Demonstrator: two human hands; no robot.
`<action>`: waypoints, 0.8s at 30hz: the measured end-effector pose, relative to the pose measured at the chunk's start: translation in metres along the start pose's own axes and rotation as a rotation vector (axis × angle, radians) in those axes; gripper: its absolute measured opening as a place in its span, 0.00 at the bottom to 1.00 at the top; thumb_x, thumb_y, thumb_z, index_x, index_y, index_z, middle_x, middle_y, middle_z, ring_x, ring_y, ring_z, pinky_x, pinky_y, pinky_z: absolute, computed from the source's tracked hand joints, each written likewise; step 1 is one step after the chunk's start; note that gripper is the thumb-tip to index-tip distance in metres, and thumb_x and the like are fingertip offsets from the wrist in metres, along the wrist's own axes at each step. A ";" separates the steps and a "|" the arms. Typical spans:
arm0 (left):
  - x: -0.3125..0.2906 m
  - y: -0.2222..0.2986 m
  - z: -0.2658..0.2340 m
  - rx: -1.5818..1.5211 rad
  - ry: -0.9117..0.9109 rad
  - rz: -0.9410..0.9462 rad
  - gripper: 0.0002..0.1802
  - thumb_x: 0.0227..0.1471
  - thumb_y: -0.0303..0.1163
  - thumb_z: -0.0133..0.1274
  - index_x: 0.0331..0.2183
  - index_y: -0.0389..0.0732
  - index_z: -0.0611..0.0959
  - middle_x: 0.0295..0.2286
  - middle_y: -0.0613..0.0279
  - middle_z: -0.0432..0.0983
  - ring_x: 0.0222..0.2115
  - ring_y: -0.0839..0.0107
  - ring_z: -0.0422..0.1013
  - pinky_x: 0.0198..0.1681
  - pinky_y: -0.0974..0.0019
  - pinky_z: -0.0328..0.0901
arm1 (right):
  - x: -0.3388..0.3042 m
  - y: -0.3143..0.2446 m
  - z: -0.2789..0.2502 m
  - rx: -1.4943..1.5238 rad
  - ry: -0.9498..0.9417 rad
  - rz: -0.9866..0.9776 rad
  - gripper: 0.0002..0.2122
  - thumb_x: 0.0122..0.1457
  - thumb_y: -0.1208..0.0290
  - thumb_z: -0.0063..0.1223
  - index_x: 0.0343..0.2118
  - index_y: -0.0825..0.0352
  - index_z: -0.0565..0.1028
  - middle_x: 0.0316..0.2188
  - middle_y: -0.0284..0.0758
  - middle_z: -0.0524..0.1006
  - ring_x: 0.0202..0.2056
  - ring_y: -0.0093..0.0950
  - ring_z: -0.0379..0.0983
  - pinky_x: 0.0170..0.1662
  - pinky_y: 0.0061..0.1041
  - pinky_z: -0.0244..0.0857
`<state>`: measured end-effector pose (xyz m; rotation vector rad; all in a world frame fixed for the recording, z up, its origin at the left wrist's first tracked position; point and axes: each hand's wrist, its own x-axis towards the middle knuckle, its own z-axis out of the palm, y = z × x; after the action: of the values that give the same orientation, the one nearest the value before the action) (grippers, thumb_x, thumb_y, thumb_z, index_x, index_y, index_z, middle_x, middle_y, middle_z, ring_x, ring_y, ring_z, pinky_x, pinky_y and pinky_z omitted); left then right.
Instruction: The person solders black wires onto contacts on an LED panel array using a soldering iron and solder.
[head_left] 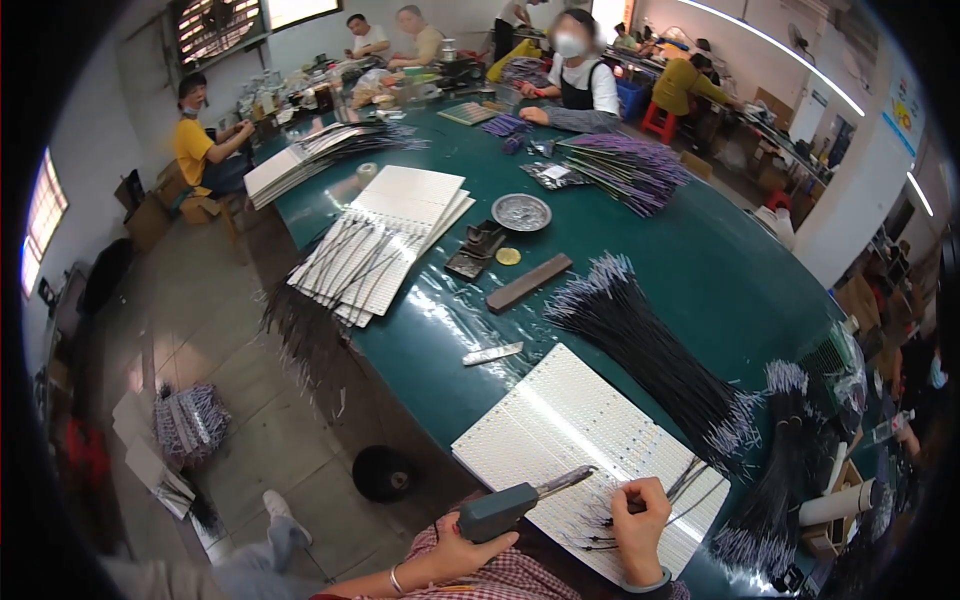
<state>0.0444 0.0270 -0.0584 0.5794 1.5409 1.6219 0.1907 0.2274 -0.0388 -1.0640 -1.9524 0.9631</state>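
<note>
My left hand (458,556) is wrapped round a dark grey-green soldering gun (497,512). The gun's metal tip points up and right over a white perforated board (560,440) lying at the table's near edge. My right hand (641,518) is closed in a pinch above the board's lower right part. Thin black wires (598,541) spread from beside its fingertips; what exactly the fingers grip is too small to make out. More black wires (690,478) lie across the board's right corner.
A large bundle of black wires (660,355) lies beyond the board, another bundle (780,470) to its right. Farther off on the green table (420,375) are a brown bar (530,283), a metal dish (521,212) and stacked white boards (400,225). A black bin (383,474) stands on the floor; people sit around.
</note>
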 end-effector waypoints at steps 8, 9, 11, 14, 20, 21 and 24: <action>-0.005 -0.004 0.001 -0.120 0.036 -0.071 0.17 0.44 0.27 0.65 0.39 0.36 0.81 0.36 0.65 0.79 0.36 0.79 0.72 0.42 0.73 0.67 | 0.003 0.000 0.005 -0.034 0.000 -0.017 0.04 0.45 0.82 0.54 0.20 0.69 0.70 0.20 0.30 0.67 0.19 0.17 0.62 0.22 0.16 0.56; -0.008 -0.006 0.002 -0.122 0.076 -0.059 0.17 0.44 0.27 0.65 0.39 0.36 0.81 0.36 0.65 0.79 0.36 0.79 0.72 0.42 0.73 0.67 | 0.001 0.004 0.005 -0.055 -0.018 -0.037 0.04 0.45 0.82 0.54 0.20 0.69 0.70 0.20 0.30 0.67 0.19 0.18 0.62 0.22 0.17 0.56; -0.003 -0.010 0.005 -0.117 0.093 0.093 0.17 0.44 0.27 0.65 0.38 0.36 0.80 0.35 0.65 0.79 0.37 0.78 0.72 0.43 0.72 0.66 | 0.001 0.029 0.003 -0.076 -0.022 -0.064 0.04 0.45 0.82 0.53 0.20 0.70 0.69 0.20 0.31 0.66 0.20 0.21 0.63 0.23 0.18 0.57; 0.006 0.002 0.009 -0.022 0.009 0.171 0.18 0.46 0.30 0.64 0.39 0.34 0.78 0.32 0.66 0.77 0.34 0.77 0.71 0.41 0.71 0.66 | -0.003 0.025 -0.011 -0.102 -0.078 0.040 0.05 0.51 0.75 0.56 0.27 0.71 0.75 0.22 0.37 0.74 0.25 0.27 0.67 0.30 0.27 0.64; -0.006 0.007 0.012 -0.227 0.115 0.089 0.31 0.43 0.24 0.64 0.50 0.36 0.73 0.44 0.63 0.74 0.45 0.75 0.66 0.52 0.66 0.60 | 0.003 0.080 -0.017 -0.131 -0.219 0.042 0.13 0.56 0.62 0.56 0.34 0.69 0.74 0.24 0.37 0.74 0.27 0.28 0.68 0.31 0.31 0.65; -0.008 0.008 0.013 -0.224 0.130 0.098 0.31 0.43 0.24 0.64 0.50 0.36 0.73 0.44 0.63 0.74 0.45 0.75 0.66 0.52 0.66 0.60 | 0.005 0.079 -0.013 -0.071 -0.243 0.085 0.14 0.57 0.60 0.55 0.35 0.68 0.73 0.24 0.37 0.74 0.27 0.28 0.68 0.31 0.31 0.65; -0.010 0.009 0.016 -0.237 0.213 0.121 0.28 0.43 0.24 0.64 0.47 0.34 0.75 0.41 0.64 0.75 0.43 0.75 0.66 0.50 0.67 0.61 | 0.009 0.070 -0.014 -0.175 -0.274 0.091 0.15 0.59 0.59 0.53 0.36 0.68 0.71 0.24 0.37 0.73 0.26 0.28 0.68 0.30 0.32 0.65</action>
<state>0.0609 0.0291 -0.0455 0.3863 1.4561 1.9790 0.2240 0.2659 -0.0893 -1.1781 -2.2617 1.0478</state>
